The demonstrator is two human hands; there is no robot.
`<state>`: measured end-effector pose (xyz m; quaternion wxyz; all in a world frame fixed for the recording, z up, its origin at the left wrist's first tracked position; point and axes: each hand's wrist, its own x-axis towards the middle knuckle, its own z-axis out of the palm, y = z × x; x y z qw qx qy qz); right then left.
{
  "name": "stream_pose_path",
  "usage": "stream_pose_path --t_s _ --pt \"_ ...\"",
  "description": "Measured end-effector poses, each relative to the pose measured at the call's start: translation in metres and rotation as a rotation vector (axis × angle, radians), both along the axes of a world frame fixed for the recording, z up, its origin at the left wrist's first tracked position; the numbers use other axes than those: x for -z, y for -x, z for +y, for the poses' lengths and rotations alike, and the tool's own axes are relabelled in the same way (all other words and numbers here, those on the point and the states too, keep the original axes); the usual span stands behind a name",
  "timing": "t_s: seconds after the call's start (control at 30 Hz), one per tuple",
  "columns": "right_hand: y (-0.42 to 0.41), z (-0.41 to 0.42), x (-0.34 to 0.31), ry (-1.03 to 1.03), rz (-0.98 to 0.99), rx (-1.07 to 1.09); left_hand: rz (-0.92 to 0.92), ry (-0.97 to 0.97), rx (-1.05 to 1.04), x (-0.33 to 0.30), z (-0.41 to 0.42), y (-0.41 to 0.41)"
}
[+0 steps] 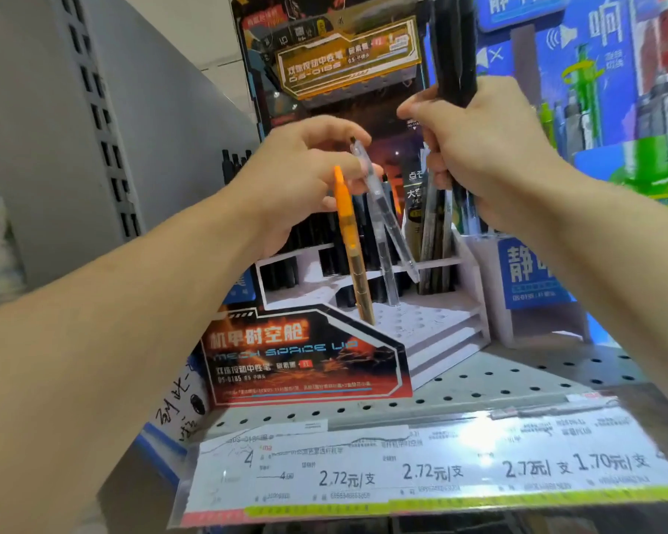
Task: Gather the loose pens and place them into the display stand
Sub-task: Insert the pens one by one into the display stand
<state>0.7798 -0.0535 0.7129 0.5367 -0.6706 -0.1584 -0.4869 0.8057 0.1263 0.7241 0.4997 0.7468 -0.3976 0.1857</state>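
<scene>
We hold two pens in our left hand (305, 163) and a bundle of dark pens (454, 52) in our right hand (479, 156), both raised over the display stand (440, 341) on the perforated shelf (517, 379).

The left grip is closed, pinching the orange pen (353, 244) and the clear pen (382, 217) near their upper ends. The right grip is closed around the bundle, whose tops rise above the fist and whose lower ends drop towards the stand's right rear compartment.

The orange pen runs nearly upright, its long axis leaning a little to the right as it goes down, its tip down at the white holed tier of the stand; we cannot tell whether it is already seated in a hole. The clear pen slants more, its lower end further right, near the divider.

To do this step well, we should settle one pen at a time: line the orange pen's axis with a hole, lower it straight, and loosen only the fingers that hold it, so the clear pen does not slip. It seems wise to keep the right hand steady and clear of the front tier, since a nudge could topple the black pens (324, 256) standing in the far rows.
</scene>
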Motion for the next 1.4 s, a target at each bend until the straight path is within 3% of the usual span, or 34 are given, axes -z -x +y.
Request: stream_pose_path --t_s 0.33,1.1,1.27,1.4 --pt "-0.005 0.000 0.006 -0.063 0.104 -0.175 -0.078 -0.237 -0.018 0.000 -0.003 -0.011" --pt "-0.007 0.003 0.006 -0.036 0.194 -0.177 -0.195 -0.454 0.000 -0.011 -0.014 -0.014" --pt "-0.004 0.003 0.004 -0.167 0.269 -0.306 -0.321 -0.576 -0.055 -0.013 -0.029 -0.016" --pt "-0.001 0.002 0.003 -0.227 0.269 -0.353 -0.513 -0.541 -0.149 -0.006 -0.028 -0.018"
